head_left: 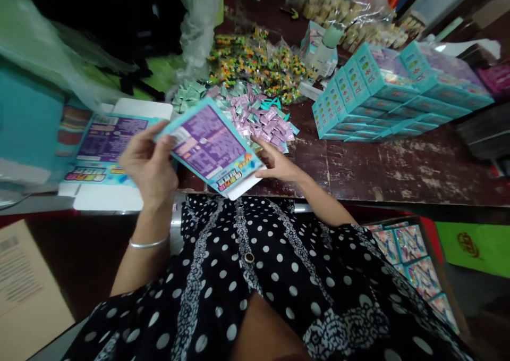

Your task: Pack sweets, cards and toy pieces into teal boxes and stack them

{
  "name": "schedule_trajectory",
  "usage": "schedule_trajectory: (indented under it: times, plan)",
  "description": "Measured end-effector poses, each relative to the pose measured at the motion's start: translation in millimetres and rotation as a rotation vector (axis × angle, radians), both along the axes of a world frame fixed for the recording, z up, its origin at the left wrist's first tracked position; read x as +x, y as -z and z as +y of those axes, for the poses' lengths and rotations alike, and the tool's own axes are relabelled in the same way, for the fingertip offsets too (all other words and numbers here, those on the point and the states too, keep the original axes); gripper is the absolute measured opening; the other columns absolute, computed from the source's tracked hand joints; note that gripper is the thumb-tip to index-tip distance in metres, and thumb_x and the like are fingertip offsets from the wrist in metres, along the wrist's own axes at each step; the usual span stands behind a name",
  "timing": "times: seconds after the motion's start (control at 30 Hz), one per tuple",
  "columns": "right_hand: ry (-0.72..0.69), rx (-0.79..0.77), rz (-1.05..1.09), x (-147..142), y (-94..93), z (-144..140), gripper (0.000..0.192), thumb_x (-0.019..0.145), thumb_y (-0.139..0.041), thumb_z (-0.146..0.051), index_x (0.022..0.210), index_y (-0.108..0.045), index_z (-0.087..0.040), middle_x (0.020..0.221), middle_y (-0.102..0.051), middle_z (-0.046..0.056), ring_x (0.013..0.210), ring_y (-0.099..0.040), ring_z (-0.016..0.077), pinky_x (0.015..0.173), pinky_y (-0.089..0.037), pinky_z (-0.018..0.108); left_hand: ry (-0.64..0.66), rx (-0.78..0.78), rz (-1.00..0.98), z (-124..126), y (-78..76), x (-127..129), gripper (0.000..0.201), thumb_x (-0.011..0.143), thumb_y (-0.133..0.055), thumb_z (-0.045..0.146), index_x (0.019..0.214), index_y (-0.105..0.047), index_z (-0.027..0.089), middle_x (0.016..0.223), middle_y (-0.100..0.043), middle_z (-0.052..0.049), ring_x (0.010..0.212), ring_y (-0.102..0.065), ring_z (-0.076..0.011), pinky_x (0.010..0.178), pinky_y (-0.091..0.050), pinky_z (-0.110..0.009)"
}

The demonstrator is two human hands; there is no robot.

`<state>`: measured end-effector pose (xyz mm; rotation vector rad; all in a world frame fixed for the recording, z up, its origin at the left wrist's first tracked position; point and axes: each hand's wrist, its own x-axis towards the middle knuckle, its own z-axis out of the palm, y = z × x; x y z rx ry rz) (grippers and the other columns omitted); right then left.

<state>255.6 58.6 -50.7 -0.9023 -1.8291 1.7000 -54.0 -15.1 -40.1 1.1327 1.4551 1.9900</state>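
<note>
A teal and purple printed cardboard box (pixel 209 137) is tilted in front of me, above the table's front edge. My left hand (pixel 151 164) pinches its left edge, thumb on the printed face and the other fingers partly hidden. At the lower right end, near a white flap, my right hand (pixel 279 164) grips the box between thumb and fingers; some fingertips are behind it. Left of my left hand lie flat, unfolded boxes (pixel 113 137) with the same print. Just beyond the held box is a pile of small pink and green packets (pixel 258 111).
Stacked teal boxes (pixel 382 92) stand at the right of the dark red table (pixel 358 169). Farther back are bags of colourful pieces (pixel 255 63), a bottle (pixel 324 47) and bagged beige pieces (pixel 334 5). A carton of packed boxes (pixel 422 260) sits low at right; a brown carton (pixel 32 286) at left.
</note>
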Motion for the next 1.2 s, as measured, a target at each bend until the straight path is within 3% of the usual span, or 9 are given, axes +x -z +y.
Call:
schedule_trajectory:
  times: [0.07,0.2,0.3,0.4,0.5,0.63,0.77,0.9,1.2]
  plan:
    - [0.138,-0.016,0.086,9,2.6,4,0.107,0.072,-0.100,-0.052,0.166,-0.055,-0.029,0.162,-0.063,0.014,0.140,-0.064,0.0342,0.116,-0.060,0.051,-0.056,0.045,-0.048,-1,0.0,-2,0.025,0.097,-0.086,0.039,0.117,-0.079,0.026,0.121,-0.084,0.004,0.132,-0.075,-0.0268,0.106,-0.060,-0.049]
    - [0.466,-0.028,0.192,26,1.7,14,0.076,0.077,-0.093,-0.066,0.137,-0.067,-0.026,0.134,-0.077,0.010,0.120,-0.071,0.0290,0.102,-0.064,0.045,0.190,-0.166,0.215,-16,-6.7,4,0.069,0.089,-0.096,0.051,0.146,-0.068,0.026,0.149,-0.075,-0.006,0.151,-0.064,-0.0360,0.113,-0.056,-0.053]
    - [0.352,-0.082,0.159,24,1.3,11,0.065,0.073,-0.098,-0.064,0.114,-0.068,-0.024,0.106,-0.078,0.003,0.095,-0.072,0.0203,0.083,-0.061,0.031,0.281,-0.180,0.589,-28,-22.3,9,0.094,0.073,-0.107,0.057,0.155,-0.068,0.032,0.175,-0.058,-0.007,0.175,-0.031,-0.0470,0.133,-0.044,-0.063]
    - [0.147,-0.192,0.129,10,4.2,3,0.063,0.071,-0.101,-0.063,0.102,-0.065,-0.022,0.094,-0.075,-0.001,0.080,-0.068,0.0145,0.069,-0.054,0.024,0.397,-0.124,0.666,-32,-32.8,11,0.093,0.075,-0.103,0.070,0.154,-0.071,0.033,0.179,-0.055,-0.005,0.174,-0.034,-0.0479,0.143,-0.031,-0.063]
    - [0.162,-0.266,0.175,0,9.2,-2,0.066,0.071,-0.102,-0.066,0.101,-0.063,-0.022,0.090,-0.074,-0.002,0.072,-0.066,0.0122,0.063,-0.051,0.022,0.334,-0.052,0.333,-32,-27.0,10,0.089,0.088,-0.079,0.091,0.151,-0.073,0.029,0.168,-0.067,-0.007,0.164,-0.052,-0.0437,0.138,-0.039,-0.058]
    - [0.240,-0.308,0.210,0,17.6,-4,0.066,0.071,-0.103,-0.063,0.105,-0.063,-0.023,0.087,-0.075,-0.003,0.068,-0.067,0.0129,0.060,-0.053,0.023,0.245,-0.105,-0.244,-29,-7.3,7,0.086,0.102,-0.047,0.097,0.111,-0.083,0.020,0.126,-0.086,-0.010,0.133,-0.077,-0.0344,0.120,-0.056,-0.052]
    - [0.272,-0.301,0.222,1,26.0,-9,0.058,0.075,-0.100,-0.062,0.102,-0.065,-0.025,0.084,-0.074,-0.003,0.067,-0.066,0.0140,0.061,-0.054,0.025,0.176,-0.083,-0.393,-30,13.0,2,0.078,0.098,-0.060,0.096,0.094,-0.082,0.021,0.106,-0.087,-0.010,0.118,-0.080,-0.0313,0.117,-0.061,-0.048]
    - [0.330,-0.328,0.164,1,32.8,-17,0.056,0.074,-0.097,-0.063,0.105,-0.067,-0.027,0.089,-0.076,0.001,0.074,-0.069,0.0185,0.066,-0.060,0.032,0.434,-0.223,-0.497,-45,34.0,1,0.086,0.087,-0.070,0.101,0.104,-0.087,0.018,0.122,-0.087,-0.017,0.129,-0.079,-0.0407,0.109,-0.068,-0.052]
    - [0.382,-0.343,0.104,-4,43.8,-23,0.059,0.070,-0.091,-0.064,0.109,-0.066,-0.027,0.097,-0.081,0.006,0.105,-0.081,0.0307,0.079,-0.068,0.041,0.563,-0.203,-0.568,-71,57.0,0,0.067,0.064,-0.111,0.065,0.112,-0.092,0.024,0.136,-0.084,-0.015,0.139,-0.074,-0.0445,0.120,-0.060,-0.060]
